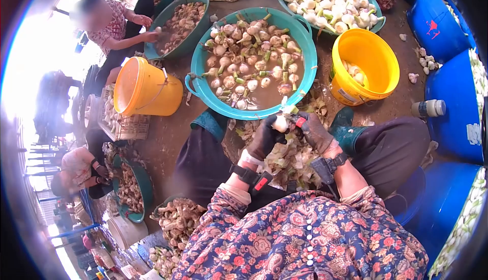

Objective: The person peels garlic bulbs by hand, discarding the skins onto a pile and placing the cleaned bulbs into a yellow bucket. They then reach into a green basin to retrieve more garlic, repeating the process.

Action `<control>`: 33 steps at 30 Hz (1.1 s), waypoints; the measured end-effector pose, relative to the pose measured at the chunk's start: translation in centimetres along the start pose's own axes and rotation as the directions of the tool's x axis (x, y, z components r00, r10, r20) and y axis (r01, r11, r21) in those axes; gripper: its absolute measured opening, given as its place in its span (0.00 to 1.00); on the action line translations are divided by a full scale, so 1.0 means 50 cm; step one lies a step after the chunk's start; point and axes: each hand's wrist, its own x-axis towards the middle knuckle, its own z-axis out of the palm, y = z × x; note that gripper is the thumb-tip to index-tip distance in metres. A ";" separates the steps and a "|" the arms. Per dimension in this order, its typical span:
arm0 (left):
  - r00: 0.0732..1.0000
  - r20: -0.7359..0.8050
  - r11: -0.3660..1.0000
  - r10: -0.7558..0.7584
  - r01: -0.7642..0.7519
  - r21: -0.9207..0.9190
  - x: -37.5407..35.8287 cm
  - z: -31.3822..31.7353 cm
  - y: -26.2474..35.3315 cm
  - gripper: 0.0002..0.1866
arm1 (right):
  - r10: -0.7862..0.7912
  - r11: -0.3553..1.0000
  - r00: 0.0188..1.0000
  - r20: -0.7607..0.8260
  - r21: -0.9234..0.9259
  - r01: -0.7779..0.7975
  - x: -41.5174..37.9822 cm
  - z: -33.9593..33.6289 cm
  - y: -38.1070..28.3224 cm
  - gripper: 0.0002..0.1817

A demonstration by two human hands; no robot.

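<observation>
My left hand (263, 138), in a dark glove, is closed around a white garlic bulb (280, 123) in front of my lap. Beside it my right hand (313, 132), also gloved, has its fingers bent at the bulb's stem end, with a red piece (301, 122) at the fingers. Whether that piece is a tool or a finger wrap is unclear. Just beyond both hands stands a teal basin (196, 79) of muddy water with many garlic bulbs floating in it. Papery peelings (292, 165) lie heaped below my hands.
A yellow bucket (391, 71) with bulbs stands right of the basin, an orange bucket (157, 89) left. Behind is a basin of white garlic (330, 3). Blue barrels (452, 102) line the right side. Two people (109, 25) (76, 170) work at the left beside basins.
</observation>
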 end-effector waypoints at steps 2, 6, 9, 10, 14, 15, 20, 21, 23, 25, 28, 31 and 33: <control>0.989 0.130 0.953 -0.071 0.106 -0.285 0.005 -0.015 -0.001 0.18 | -0.029 0.999 0.999 0.031 0.032 0.028 0.002 -0.003 -0.001 0.10; 0.797 0.583 0.837 -0.155 0.420 -0.351 0.005 -0.024 -0.014 0.24 | -0.253 0.952 0.967 -0.024 -0.186 0.244 0.025 0.007 0.036 0.11; 0.952 0.292 0.901 -0.090 0.202 -0.383 0.000 -0.006 -0.027 0.24 | -0.212 0.968 0.975 -0.062 0.121 0.218 0.030 0.007 0.053 0.16; 0.987 0.153 0.935 -0.043 0.094 -0.342 0.000 -0.003 -0.028 0.25 | -0.153 0.939 0.986 -0.058 0.304 0.164 0.029 0.007 0.053 0.19; 0.995 0.099 0.987 -0.022 0.038 -0.156 0.007 -0.030 -0.029 0.22 | -0.136 0.889 0.988 0.077 0.449 0.087 0.021 -0.001 0.028 0.20; 0.973 0.108 0.967 0.206 -0.219 0.130 0.005 -0.032 -0.034 0.20 | -0.191 0.931 0.981 0.031 0.322 0.171 0.024 0.001 0.032 0.18; 0.983 -0.172 0.948 0.069 -0.011 0.319 0.009 -0.014 -0.002 0.12 | -0.261 0.961 0.963 -0.066 0.077 0.266 0.021 0.010 0.015 0.12; 0.959 -0.109 0.952 0.262 -0.238 0.194 -0.022 0.038 0.022 0.08 | -0.288 0.958 0.954 -0.089 -0.019 0.287 0.018 0.012 0.013 0.12; 0.893 0.005 0.754 0.450 -0.383 0.533 -0.019 0.018 0.015 0.06 | -0.345 0.925 0.930 -0.127 -0.214 0.314 0.014 0.016 0.012 0.12; 0.868 0.153 0.538 0.473 -0.422 0.730 -0.042 0.032 0.025 0.04 | -0.295 0.951 0.930 -0.219 0.027 0.308 0.037 0.002 0.032 0.12; 0.947 0.306 0.003 0.095 -0.308 0.951 -0.073 0.001 -0.013 0.16 | -0.228 0.916 0.948 -0.222 0.280 0.286 0.043 -0.017 0.019 0.13; 0.892 0.189 -0.238 -0.412 -0.305 0.922 -0.085 -0.002 -0.005 0.20 | -0.250 0.920 0.946 -0.206 0.254 0.299 0.031 -0.014 -0.001 0.14; 0.921 0.123 -0.248 -0.369 -0.225 0.942 -0.084 -0.018 -0.002 0.22 | -0.120 0.884 0.972 -0.200 0.424 0.196 0.025 -0.013 -0.014 0.13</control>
